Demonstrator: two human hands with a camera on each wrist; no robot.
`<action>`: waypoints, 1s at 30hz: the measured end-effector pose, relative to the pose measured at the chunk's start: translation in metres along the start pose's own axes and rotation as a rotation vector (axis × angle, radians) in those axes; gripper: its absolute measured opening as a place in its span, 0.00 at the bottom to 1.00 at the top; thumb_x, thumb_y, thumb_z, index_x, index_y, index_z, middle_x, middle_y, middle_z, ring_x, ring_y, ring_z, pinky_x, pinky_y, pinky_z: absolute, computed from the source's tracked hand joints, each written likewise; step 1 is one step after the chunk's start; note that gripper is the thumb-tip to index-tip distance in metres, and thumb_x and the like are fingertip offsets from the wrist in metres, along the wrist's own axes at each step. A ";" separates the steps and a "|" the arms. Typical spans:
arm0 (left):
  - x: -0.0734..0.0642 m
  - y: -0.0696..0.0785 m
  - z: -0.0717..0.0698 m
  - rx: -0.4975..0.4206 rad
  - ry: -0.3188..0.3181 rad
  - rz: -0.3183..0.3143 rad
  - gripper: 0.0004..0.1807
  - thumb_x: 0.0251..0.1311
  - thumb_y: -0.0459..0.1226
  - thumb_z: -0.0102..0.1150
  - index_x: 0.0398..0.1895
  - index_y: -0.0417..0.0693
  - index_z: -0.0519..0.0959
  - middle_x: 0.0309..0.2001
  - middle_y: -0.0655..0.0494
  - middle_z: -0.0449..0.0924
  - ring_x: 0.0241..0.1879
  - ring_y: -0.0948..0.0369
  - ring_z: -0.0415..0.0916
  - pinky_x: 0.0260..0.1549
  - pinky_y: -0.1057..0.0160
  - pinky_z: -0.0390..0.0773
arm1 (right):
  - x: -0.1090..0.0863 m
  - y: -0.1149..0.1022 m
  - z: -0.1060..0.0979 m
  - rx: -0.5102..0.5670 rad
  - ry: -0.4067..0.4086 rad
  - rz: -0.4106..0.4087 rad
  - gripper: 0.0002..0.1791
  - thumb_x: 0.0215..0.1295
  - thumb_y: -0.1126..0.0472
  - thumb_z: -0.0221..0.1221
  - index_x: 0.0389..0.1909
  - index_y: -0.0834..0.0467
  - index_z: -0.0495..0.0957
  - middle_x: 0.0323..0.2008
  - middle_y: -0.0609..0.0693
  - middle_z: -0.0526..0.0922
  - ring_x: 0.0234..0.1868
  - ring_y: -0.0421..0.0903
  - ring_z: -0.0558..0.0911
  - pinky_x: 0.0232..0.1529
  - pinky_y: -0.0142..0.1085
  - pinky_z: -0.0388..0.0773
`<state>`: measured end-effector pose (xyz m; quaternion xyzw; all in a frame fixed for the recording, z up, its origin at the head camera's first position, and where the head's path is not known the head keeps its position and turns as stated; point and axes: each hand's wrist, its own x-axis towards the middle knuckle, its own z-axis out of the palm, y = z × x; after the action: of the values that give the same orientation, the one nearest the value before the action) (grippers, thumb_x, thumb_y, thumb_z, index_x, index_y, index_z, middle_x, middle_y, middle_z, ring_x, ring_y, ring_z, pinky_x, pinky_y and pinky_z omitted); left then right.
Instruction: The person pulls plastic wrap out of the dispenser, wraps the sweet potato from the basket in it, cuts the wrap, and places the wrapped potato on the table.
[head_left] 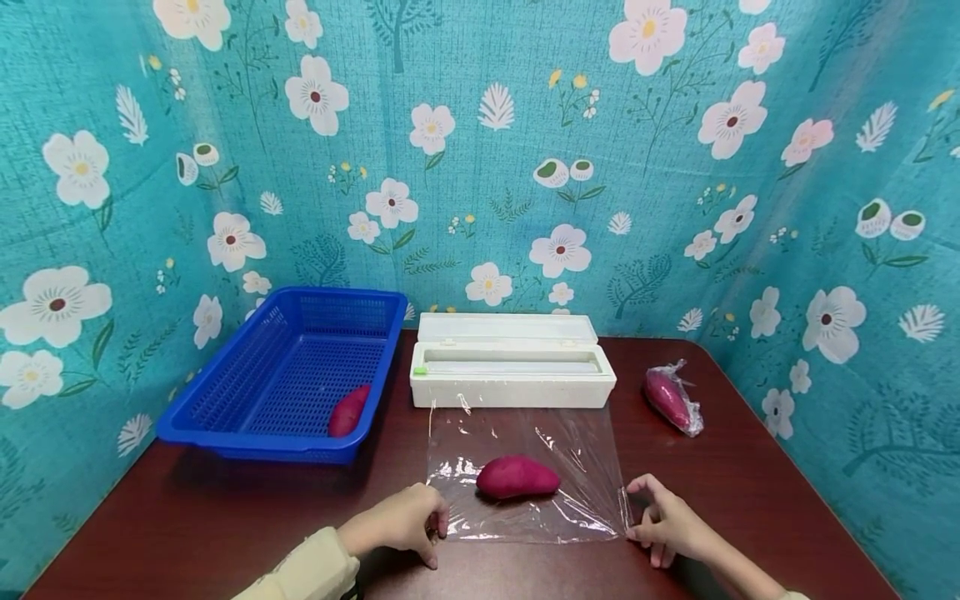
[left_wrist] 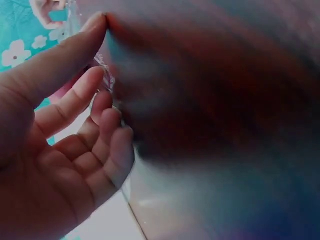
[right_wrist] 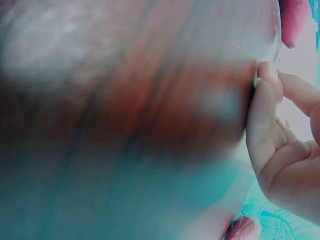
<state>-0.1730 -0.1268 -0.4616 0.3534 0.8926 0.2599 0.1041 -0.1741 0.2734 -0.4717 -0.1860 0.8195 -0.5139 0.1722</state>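
Note:
A purple-red sweet potato (head_left: 517,477) lies on a sheet of clear plastic wrap (head_left: 525,521) drawn from a white wrap dispenser (head_left: 513,390). At the sheet's near left corner is my left hand (head_left: 408,518), its thumb and loosely bent fingers apart in the left wrist view (left_wrist: 75,150). My right hand (head_left: 667,525) pinches the near right corner, where the film bunches slightly. In the right wrist view its fingertips (right_wrist: 267,80) come together at the film's edge. Some of that contact is blurred.
A blue plastic basket (head_left: 281,442) stands on the left, with another sweet potato (head_left: 348,412) inside. A wrapped sweet potato (head_left: 670,398) lies on the right of the dark wooden table (head_left: 757,467). Flowered teal cloth (head_left: 465,167) hangs behind and along both sides.

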 end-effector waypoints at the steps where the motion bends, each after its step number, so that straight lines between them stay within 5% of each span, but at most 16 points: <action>1: 0.000 -0.001 0.001 0.001 0.002 0.007 0.17 0.22 0.34 0.76 0.16 0.50 0.74 0.14 0.69 0.67 0.16 0.75 0.62 0.17 0.77 0.65 | 0.000 0.000 0.000 0.012 -0.015 -0.019 0.23 0.53 0.69 0.60 0.45 0.66 0.58 0.14 0.50 0.71 0.10 0.44 0.75 0.07 0.41 0.71; 6: -0.001 -0.004 0.000 -0.021 0.009 0.042 0.14 0.27 0.31 0.73 0.16 0.47 0.75 0.15 0.68 0.66 0.18 0.75 0.63 0.19 0.78 0.65 | 0.000 0.002 -0.005 0.076 -0.172 -0.151 0.06 0.60 0.73 0.51 0.37 0.71 0.67 0.14 0.59 0.70 0.12 0.44 0.77 0.08 0.42 0.71; 10: -0.002 -0.005 -0.003 -0.038 0.011 0.059 0.12 0.30 0.29 0.71 0.16 0.46 0.75 0.15 0.68 0.68 0.17 0.75 0.63 0.19 0.78 0.66 | 0.001 0.003 -0.009 0.072 -0.226 -0.182 0.08 0.63 0.73 0.47 0.37 0.73 0.72 0.17 0.65 0.71 0.13 0.48 0.77 0.09 0.42 0.72; 15: -0.002 -0.007 -0.005 -0.054 0.008 0.095 0.10 0.32 0.30 0.71 0.17 0.45 0.77 0.15 0.68 0.70 0.17 0.76 0.64 0.18 0.79 0.67 | 0.002 0.002 -0.010 0.011 -0.187 -0.169 0.09 0.61 0.75 0.47 0.37 0.76 0.73 0.20 0.55 0.76 0.14 0.43 0.76 0.09 0.40 0.72; 21: -0.002 -0.012 -0.005 -0.046 0.004 0.125 0.16 0.25 0.34 0.76 0.20 0.45 0.77 0.17 0.66 0.69 0.19 0.74 0.66 0.20 0.79 0.67 | 0.005 0.002 -0.006 -0.103 -0.097 -0.184 0.07 0.51 0.69 0.61 0.31 0.69 0.76 0.18 0.43 0.75 0.13 0.36 0.74 0.08 0.36 0.71; 26: 0.001 -0.014 -0.004 -0.055 0.008 0.088 0.17 0.30 0.32 0.74 0.25 0.45 0.75 0.17 0.65 0.70 0.19 0.74 0.66 0.22 0.78 0.68 | 0.010 0.000 -0.004 -0.181 -0.007 -0.196 0.07 0.48 0.66 0.65 0.22 0.62 0.74 0.15 0.41 0.73 0.10 0.35 0.73 0.08 0.35 0.71; 30: 0.000 -0.015 -0.004 -0.036 0.033 0.135 0.12 0.38 0.31 0.70 0.26 0.43 0.77 0.16 0.66 0.71 0.19 0.76 0.65 0.22 0.79 0.67 | 0.013 -0.001 -0.004 -0.213 0.050 -0.226 0.08 0.48 0.66 0.65 0.19 0.59 0.74 0.14 0.42 0.73 0.10 0.34 0.71 0.07 0.33 0.70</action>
<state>-0.1836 -0.1375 -0.4666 0.4064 0.8635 0.2884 0.0778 -0.1871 0.2699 -0.4705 -0.2814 0.8472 -0.4447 0.0722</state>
